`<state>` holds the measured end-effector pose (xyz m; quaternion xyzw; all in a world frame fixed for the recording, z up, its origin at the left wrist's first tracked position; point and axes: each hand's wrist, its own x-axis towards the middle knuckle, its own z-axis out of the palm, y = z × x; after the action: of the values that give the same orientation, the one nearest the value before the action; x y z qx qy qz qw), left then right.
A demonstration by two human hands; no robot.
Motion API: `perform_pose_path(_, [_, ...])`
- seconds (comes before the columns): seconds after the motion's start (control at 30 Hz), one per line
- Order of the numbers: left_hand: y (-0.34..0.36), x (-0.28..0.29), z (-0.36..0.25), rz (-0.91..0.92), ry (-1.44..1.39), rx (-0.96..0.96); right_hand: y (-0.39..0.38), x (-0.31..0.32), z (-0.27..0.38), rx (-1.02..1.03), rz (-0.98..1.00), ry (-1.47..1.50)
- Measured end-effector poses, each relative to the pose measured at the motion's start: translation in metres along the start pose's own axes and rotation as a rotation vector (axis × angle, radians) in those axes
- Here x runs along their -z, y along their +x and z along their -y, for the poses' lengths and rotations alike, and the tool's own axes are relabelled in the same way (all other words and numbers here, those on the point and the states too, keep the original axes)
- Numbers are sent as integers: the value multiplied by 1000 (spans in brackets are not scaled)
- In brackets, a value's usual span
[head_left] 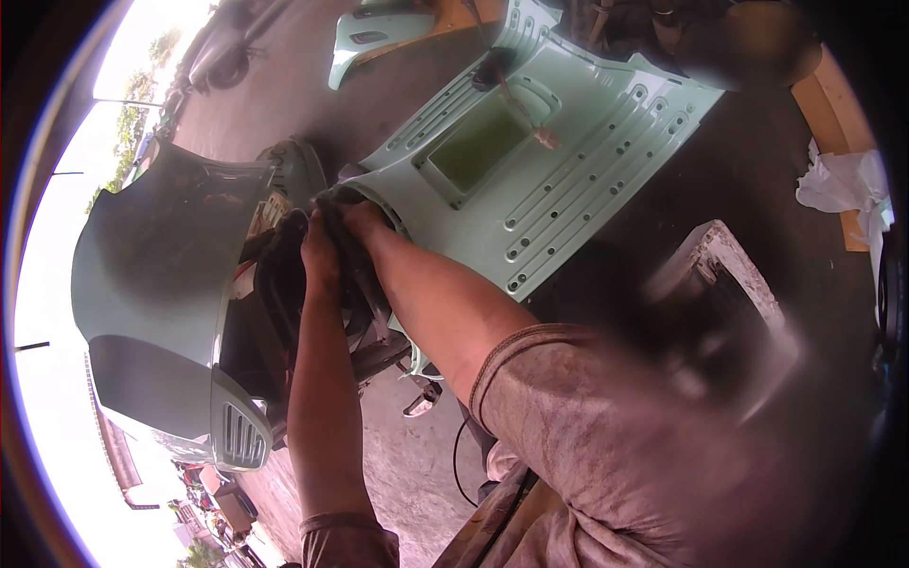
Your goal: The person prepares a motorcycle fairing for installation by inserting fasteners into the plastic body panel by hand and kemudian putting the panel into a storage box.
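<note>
My two hands meet close together in the gap between the scooter's front shield and its footboard. Bunched around a dark part at the steering column, my left hand point(320, 248) looks closed, though what it grips is hard to make out. Just right of it, my right hand point(362, 220) is also closed, its fingertips hidden by the dark part and the footboard's curved edge. The mint-green footboard panel point(568, 123) slants away to the upper right, with ribs, holes and a rectangular recess. On the left stands the large grey-green front shield point(161, 256) with a slotted vent.
A brown wire with a pale connector point(544, 138) lies across the footboard. Another mint panel point(388, 28) rests at the top. To the right are a worn white frame-like piece point(724, 251), blurred in part, and a white plastic bag point(843, 185). Concrete floor point(407, 445) shows below.
</note>
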<state>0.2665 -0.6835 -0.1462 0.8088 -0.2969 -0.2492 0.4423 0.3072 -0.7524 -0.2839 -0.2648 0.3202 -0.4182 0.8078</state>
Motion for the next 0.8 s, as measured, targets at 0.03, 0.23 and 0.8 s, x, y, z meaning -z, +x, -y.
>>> perform_pose_path(0.03, [-4,-2,-4,-5,30,-21,-1,1,2,-14,12,10])
perform_pose_path(0.23, [6,20,16,-23,32,-47,-20,-12,6,-23,-38,-54])
perform_pose_path(0.8, [-1,0,1,51,-99,-12,-16,2,24,-49,-95,-19])
